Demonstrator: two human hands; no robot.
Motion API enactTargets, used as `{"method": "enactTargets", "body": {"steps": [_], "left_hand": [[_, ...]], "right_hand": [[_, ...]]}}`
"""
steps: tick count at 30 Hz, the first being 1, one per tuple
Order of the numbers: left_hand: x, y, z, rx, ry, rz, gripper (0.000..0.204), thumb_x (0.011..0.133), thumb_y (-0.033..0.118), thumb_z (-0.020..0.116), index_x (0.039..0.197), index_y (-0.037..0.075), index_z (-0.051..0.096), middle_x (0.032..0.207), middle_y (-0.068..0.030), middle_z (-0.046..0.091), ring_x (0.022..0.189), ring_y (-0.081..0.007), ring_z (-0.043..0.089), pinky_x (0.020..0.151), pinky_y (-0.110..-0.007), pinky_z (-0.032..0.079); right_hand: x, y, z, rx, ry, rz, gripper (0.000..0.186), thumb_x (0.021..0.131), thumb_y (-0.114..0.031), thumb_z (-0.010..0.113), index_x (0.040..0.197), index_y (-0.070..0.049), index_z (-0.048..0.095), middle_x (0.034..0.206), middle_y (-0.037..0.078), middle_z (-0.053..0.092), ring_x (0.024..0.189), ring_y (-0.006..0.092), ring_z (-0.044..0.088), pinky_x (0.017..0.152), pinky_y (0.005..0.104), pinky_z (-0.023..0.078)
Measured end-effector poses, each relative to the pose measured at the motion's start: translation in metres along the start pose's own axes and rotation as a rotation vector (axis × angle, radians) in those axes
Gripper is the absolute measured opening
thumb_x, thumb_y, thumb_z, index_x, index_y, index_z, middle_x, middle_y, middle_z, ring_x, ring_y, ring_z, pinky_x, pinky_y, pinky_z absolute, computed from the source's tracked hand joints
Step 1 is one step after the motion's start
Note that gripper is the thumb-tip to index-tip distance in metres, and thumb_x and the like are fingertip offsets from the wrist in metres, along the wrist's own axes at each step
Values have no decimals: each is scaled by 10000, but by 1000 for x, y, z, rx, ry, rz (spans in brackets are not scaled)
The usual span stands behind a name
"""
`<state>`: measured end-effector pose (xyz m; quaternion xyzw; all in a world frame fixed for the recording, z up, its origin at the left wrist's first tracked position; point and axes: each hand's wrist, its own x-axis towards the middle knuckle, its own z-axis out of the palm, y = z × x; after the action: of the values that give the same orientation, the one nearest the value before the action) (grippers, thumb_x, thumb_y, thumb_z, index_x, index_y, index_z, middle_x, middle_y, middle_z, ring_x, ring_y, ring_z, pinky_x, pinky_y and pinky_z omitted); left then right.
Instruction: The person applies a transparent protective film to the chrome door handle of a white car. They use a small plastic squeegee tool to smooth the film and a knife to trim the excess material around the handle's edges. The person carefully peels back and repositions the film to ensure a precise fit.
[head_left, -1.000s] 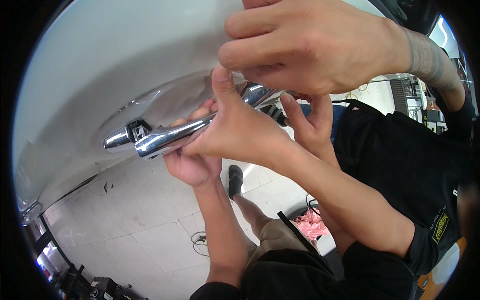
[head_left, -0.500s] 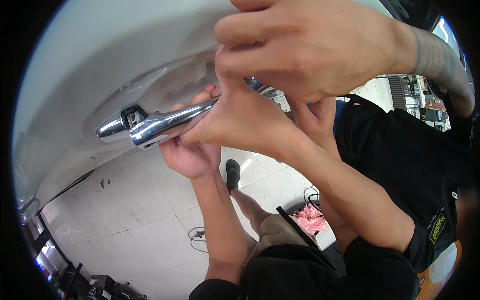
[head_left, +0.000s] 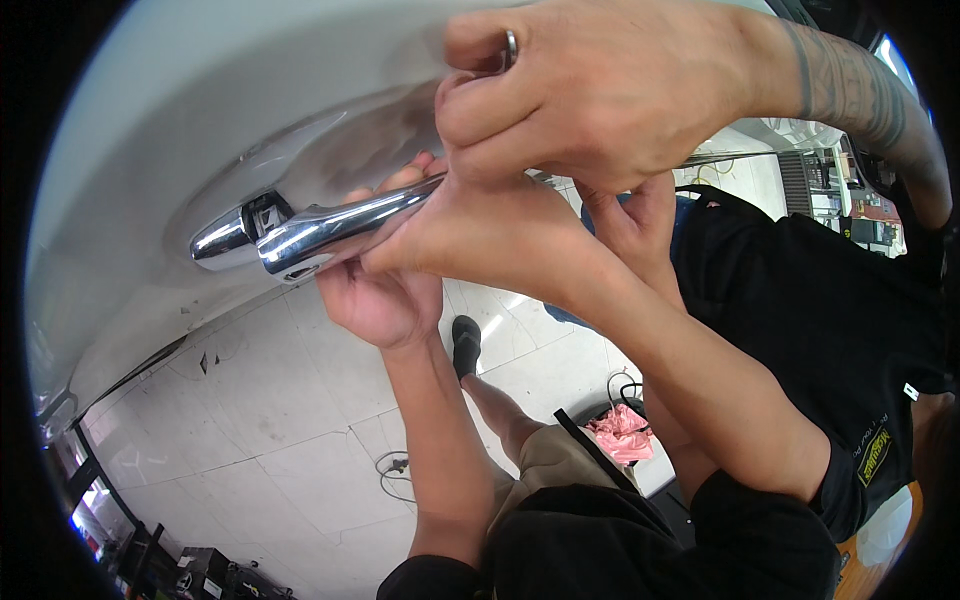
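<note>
A chrome car door handle (head_left: 340,228) stands slightly out from a light-coloured car door (head_left: 130,180). At its left end a separate chrome cap (head_left: 218,240) with a dark piece beside it sits on the door. My left hand (head_left: 385,305) is closed round the handle from below, its fingertips showing behind the bar. My right hand (head_left: 490,235) grips the handle farther right, thumb along its near side; its fingers are mostly hidden. Over them lies a co-worker's tattooed-arm hand (head_left: 600,100), fingers curled, with a small metal ring-like edge showing. The co-worker's other hand (head_left: 635,225) is just below it.
The co-worker in a black shirt (head_left: 800,300) stands close at the right. Pink cloth (head_left: 622,435) lies on a stool-like surface below. A cable (head_left: 395,470) rests on the tiled floor (head_left: 280,420), and dark boxes (head_left: 205,572) stand at lower left.
The co-worker's upper hand has shifted and turned, so the metal edge and more tattoo now show. The handle's left end has risen slightly. My hands keep nearly the same place.
</note>
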<state>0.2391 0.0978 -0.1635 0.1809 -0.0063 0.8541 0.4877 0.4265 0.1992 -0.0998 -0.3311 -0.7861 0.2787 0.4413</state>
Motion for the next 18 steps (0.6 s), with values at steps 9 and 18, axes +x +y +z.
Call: {"method": "enactTargets", "body": {"steps": [9,18], "left_hand": [[0,1,-2,-154,83,22,638,1076,535,313,1332,32,610,1344,-323,618,1377,-517,462,1218,-617,245],[3,1,-5,-10,17,41,589,1084,489,322,1349,45,604,1372,-272,588,1365,-491,455,1204,-613,270]], "right_hand": [[1,7,7,39,37,-31,317,936,-104,718,1206,-22,573,1016,55,610,832,144,552,762,286,499],[-2,11,4,-39,26,-32,292,921,-124,743,1145,-20,588,969,54,613,800,147,560,766,294,505]]}}
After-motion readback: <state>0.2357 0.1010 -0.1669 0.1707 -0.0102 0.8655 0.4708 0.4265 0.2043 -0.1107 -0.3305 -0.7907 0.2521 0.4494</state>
